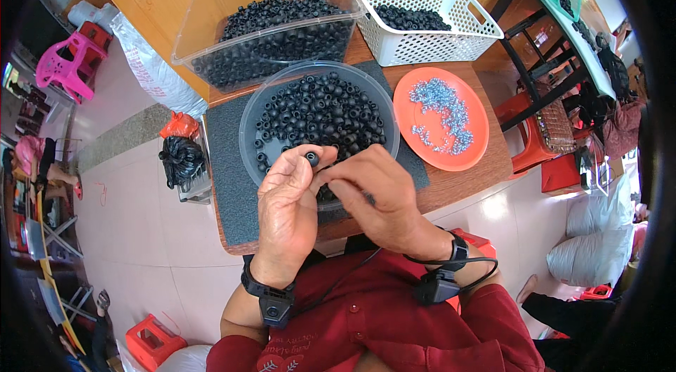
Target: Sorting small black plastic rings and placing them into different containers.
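My left hand is closed on a small round black part with a hole, held upward between thumb and fingers. Close beside it, my right hand has its thumb and fingertips pinched together, almost touching the left fingertips. Whatever the pinch holds is too small or hidden to make out. Both hands are over the near edge of a round clear tub full of similar black parts. To the right of the tub is an orange plate with many tiny silvery metal pieces scattered on it.
Behind the tub stand a large clear bin and a white perforated basket, both with black parts. A dark mat lies on the wooden table. Left of the table sits a black plastic bag; red stools stand nearby.
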`<action>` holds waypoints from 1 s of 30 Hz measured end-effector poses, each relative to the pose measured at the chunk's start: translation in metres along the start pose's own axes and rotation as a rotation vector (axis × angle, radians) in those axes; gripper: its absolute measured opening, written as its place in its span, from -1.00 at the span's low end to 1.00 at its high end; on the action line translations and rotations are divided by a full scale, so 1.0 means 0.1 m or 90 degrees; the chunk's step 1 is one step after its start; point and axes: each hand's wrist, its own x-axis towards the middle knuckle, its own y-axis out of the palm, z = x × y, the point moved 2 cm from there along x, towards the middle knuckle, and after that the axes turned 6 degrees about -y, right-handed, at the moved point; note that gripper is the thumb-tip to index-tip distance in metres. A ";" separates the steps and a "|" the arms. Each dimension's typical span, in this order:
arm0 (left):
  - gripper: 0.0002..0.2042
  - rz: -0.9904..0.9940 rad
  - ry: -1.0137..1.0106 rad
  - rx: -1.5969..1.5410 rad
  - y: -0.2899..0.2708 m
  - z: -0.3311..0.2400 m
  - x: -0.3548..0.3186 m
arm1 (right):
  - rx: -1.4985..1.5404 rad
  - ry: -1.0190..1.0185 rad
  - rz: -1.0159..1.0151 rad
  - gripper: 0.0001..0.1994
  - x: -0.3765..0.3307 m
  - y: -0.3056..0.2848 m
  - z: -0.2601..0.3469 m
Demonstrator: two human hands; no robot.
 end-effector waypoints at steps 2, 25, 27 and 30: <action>-0.77 0.010 -0.002 0.011 -0.04 0.00 -0.01 | 0.059 0.119 -0.012 -0.82 0.04 -0.08 0.01; -0.78 -0.036 0.041 0.263 -0.04 -0.01 -0.12 | 0.089 0.123 -0.072 -0.81 0.00 -0.04 -0.02; -0.78 -0.025 0.024 0.265 -0.02 -0.02 -0.12 | 0.095 0.134 -0.076 -0.81 -0.02 -0.04 -0.02; -0.78 -0.015 0.015 0.256 -0.02 -0.01 -0.12 | 0.101 0.148 -0.083 -0.81 -0.03 -0.05 -0.03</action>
